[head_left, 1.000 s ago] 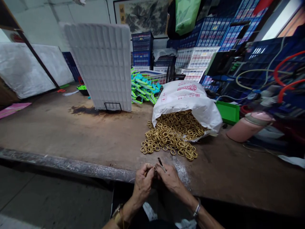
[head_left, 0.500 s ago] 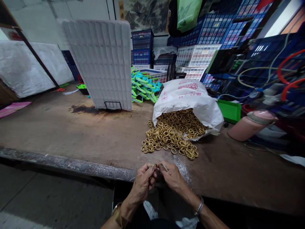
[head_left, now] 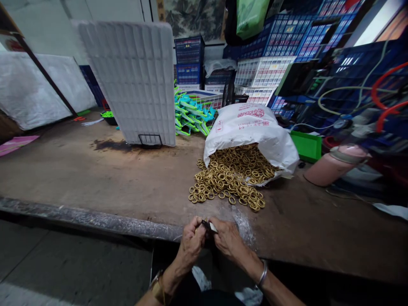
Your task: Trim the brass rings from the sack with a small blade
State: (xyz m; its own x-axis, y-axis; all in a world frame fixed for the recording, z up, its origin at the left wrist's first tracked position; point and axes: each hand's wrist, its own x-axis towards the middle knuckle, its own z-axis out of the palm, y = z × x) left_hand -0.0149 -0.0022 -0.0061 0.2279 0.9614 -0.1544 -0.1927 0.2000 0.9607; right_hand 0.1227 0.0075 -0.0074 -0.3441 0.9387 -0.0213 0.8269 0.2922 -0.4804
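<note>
Just over the front edge of the table, my two hands meet with fingers closed. My left hand (head_left: 191, 240) pinches a small brass-coloured ring, mostly hidden by the fingertips. In my right hand (head_left: 228, 239) is a small dark-and-white tool (head_left: 213, 227); its dark part reaches across to the left fingertips, and its exact kind cannot be made out. Beyond the hands lies a heap of brass-coloured rings (head_left: 225, 180), spilling from the open mouth of a white printed sack (head_left: 244, 127) that rests on its side.
A white ribbed panel (head_left: 134, 85) stands upright in a wire holder at the left. Green and blue plastic pieces (head_left: 193, 112) are piled behind it. To the right are a pink bottle (head_left: 334, 165) and a green tray (head_left: 306, 146). Stacked crates (head_left: 266, 72) fill the back.
The tool between my hands has turned, so its dark part and white part now show where a thin light edge showed before. Both hands stay in nearly the same place.
</note>
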